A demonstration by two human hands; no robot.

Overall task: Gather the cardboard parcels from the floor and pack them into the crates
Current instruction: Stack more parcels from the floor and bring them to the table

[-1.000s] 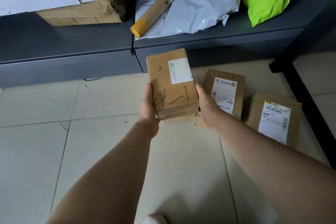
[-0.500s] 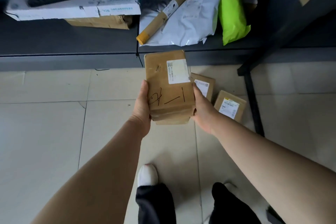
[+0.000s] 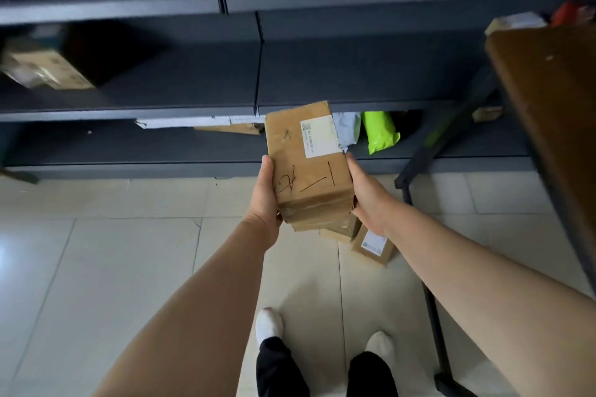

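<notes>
I hold a brown cardboard parcel (image 3: 306,167) with a white label and black pen marks, lifted in front of me above the tiled floor. My left hand (image 3: 265,200) grips its left side, thumb along the top edge. My right hand (image 3: 366,193) grips its right side. Two more cardboard parcels lie on the floor beneath it: one (image 3: 374,245) shows a white label, the other (image 3: 338,234) is mostly hidden by the held parcel. No crate is in view.
Dark grey shelving (image 3: 193,113) runs across ahead, with a lime green bag (image 3: 380,132), white mailers and boxes on the lowest shelf. A brown table top (image 3: 548,113) on a black frame (image 3: 419,203) stands at the right. My feet (image 3: 269,322) are below.
The view has risen and pulled back as I stand up with the parcel. The floor parcels now sit lower and smaller, and higher shelves and a table have come into view.
</notes>
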